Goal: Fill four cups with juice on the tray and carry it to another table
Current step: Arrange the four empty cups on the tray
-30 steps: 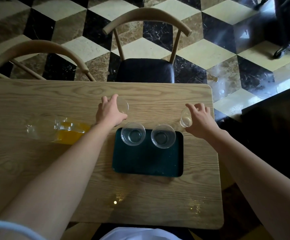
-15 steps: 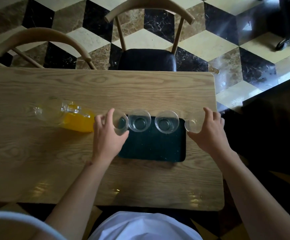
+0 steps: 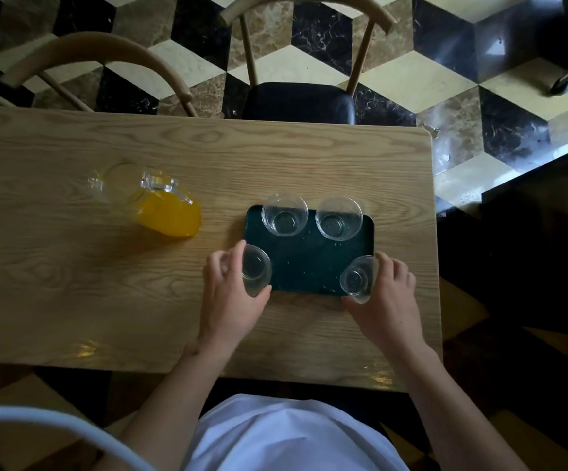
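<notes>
A jug of juice (image 3: pixel 155 202) is standing on the bench (image 3: pixel 72 266); the left hand (image 3: pixel 229 294) is gripping a cup (image 3: pixel 254 269) at the tray's (image 3: pixel 309 260) near-left corner, its fingers (image 3: pixel 215 266) curled around it, the right hand (image 3: pixel 386 297) gripping another cup (image 3: pixel 358 278) near-right

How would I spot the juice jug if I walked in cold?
Start at the dark tray on the wooden table, then look to its left. The jug stands alone there, clear glass holding bright orange juice, while the four cups are empty.
</notes>
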The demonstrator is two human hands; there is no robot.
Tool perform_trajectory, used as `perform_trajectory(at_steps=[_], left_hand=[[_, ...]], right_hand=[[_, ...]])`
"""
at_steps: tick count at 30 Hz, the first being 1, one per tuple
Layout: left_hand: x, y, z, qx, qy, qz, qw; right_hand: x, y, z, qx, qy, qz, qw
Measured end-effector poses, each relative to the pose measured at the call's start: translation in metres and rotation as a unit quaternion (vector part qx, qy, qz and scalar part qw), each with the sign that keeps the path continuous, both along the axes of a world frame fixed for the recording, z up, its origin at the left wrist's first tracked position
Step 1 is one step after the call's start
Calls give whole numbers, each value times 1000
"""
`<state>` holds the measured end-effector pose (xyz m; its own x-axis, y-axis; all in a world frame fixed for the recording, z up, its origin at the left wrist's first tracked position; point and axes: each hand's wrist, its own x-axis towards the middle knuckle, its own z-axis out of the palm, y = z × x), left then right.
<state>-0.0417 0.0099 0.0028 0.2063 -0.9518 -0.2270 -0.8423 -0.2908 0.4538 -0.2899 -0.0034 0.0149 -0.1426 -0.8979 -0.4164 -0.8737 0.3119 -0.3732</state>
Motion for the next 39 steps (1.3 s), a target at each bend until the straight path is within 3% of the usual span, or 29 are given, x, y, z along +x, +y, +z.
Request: perform_trajectory(at_steps=[8, 39], left_hand=[[-26, 6, -16, 27, 41, -75, 996], [-30, -25, -44, 49, 69, -83, 993]], right_hand=[[18, -8, -7, 11, 2, 65, 998], [42, -23, -30, -5, -3, 98, 995]])
